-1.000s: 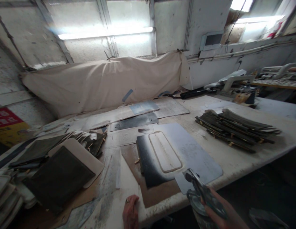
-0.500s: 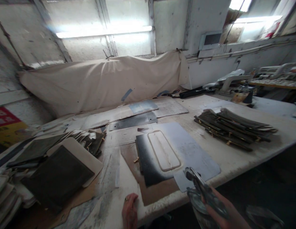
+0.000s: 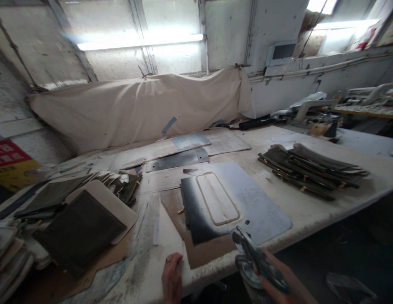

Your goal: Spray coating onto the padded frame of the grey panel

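Dark flat panel [image 3: 196, 219] lies on the table [image 3: 310, 211] in front of us, near the front edge, over brown backing board [image 3: 212, 251] and against a pale sheet [image 3: 263, 202]. Pale haze spreads around the rounded rectangular outline [image 3: 218, 198]; left side and lower corner of the panel are dark. We judge the coating partial: area about the outline whitened, outer dark parts uncoated; whether those are meant to be coated, we cannot tell. Small brass clasp [image 3: 181, 210] at its left edge. Just beside the sheet's near edge, our right hand [image 3: 275, 274] has its fingers wrapped round the spray gun [image 3: 247, 245]; trigger pulled or not, we cannot tell. Our left hand [image 3: 171, 274] rests at the table edge, fingers curled, no object seen in them; whether they grip the edge is unclear. Counts: one panel, one outline, one spray gun, one pale sheet. Farther right, a stack of dark pieces [image 3: 310, 173], several, overlapping too much to count. Left, one large dark piece [image 3: 82, 230] atop an uncountable pile. Behind, one draped cloth [image 3: 152, 105]; above, two light tubes [image 3: 139, 43].
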`<state>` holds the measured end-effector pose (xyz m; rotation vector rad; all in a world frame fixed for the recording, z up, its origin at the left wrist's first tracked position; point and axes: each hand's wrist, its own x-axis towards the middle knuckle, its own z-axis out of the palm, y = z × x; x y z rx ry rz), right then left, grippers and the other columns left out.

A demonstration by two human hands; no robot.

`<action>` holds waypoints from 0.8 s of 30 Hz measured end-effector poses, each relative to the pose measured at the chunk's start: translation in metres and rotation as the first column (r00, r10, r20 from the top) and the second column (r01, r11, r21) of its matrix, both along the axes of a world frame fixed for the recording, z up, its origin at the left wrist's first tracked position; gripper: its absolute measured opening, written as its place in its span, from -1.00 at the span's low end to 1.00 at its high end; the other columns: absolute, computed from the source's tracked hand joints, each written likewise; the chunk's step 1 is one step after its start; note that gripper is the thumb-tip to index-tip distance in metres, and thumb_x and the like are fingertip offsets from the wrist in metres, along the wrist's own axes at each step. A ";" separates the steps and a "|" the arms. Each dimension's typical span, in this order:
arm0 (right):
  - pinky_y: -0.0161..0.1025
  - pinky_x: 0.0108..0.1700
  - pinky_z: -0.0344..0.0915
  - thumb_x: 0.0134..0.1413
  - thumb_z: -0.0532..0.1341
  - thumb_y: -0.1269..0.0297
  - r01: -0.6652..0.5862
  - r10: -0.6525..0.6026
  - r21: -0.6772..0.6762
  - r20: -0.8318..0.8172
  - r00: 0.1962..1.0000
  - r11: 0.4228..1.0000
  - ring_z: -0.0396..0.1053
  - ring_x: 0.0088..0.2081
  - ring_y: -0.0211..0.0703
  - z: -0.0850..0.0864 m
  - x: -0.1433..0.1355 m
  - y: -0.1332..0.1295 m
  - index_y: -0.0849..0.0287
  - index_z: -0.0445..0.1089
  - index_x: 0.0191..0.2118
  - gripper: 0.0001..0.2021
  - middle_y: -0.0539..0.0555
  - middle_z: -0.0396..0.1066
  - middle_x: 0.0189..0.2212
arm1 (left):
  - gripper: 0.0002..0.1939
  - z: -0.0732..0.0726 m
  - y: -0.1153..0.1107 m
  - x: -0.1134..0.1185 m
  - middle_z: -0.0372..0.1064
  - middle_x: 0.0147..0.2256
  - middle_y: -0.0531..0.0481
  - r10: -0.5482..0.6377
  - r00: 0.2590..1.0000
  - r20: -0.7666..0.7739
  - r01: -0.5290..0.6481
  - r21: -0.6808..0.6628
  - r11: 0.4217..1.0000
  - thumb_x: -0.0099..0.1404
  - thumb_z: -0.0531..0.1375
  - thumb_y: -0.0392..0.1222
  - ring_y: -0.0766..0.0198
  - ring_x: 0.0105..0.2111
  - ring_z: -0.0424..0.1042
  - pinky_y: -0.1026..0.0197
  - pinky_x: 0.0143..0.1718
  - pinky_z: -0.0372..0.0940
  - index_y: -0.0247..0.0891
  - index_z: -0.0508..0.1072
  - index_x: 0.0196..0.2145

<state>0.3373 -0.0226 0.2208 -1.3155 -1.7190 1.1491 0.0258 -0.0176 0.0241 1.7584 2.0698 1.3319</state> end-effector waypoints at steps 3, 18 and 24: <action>-0.29 -0.26 0.31 -0.02 0.11 0.19 -0.038 0.038 0.009 0.033 0.999 0.999 0.37 -0.38 -0.14 -0.005 0.005 0.000 0.18 0.32 -0.33 -0.82 0.06 0.42 -0.44 | -0.69 -0.002 0.000 0.000 0.47 -0.40 -0.03 0.002 1.000 -0.006 -0.002 -0.002 1.000 0.19 -0.08 -0.26 0.26 -0.34 0.45 0.19 -0.27 0.39 -0.19 0.47 -0.43; -0.29 -0.26 0.31 -0.04 0.12 0.19 0.104 -0.099 -0.059 0.084 0.992 0.993 0.38 -0.35 -0.10 -0.017 0.044 0.000 0.17 0.37 -0.36 -0.82 0.05 0.43 -0.44 | -0.69 0.001 0.001 0.003 0.46 -0.40 -0.03 -0.015 1.000 -0.012 0.015 -0.024 1.000 0.14 -0.08 -0.28 0.25 -0.33 0.44 0.16 -0.26 0.38 -0.19 0.45 -0.43; -0.30 -0.22 0.30 -0.04 0.13 0.23 0.113 -0.105 -0.072 0.104 0.989 0.991 0.38 -0.24 -0.08 -0.027 0.058 0.000 0.19 0.36 -0.24 -0.77 0.05 0.42 -0.41 | -0.68 0.001 0.002 0.005 0.46 -0.41 -0.04 0.004 1.000 -0.011 -0.004 -0.048 0.999 0.15 -0.10 -0.25 0.23 -0.34 0.44 0.13 -0.26 0.39 -0.20 0.45 -0.44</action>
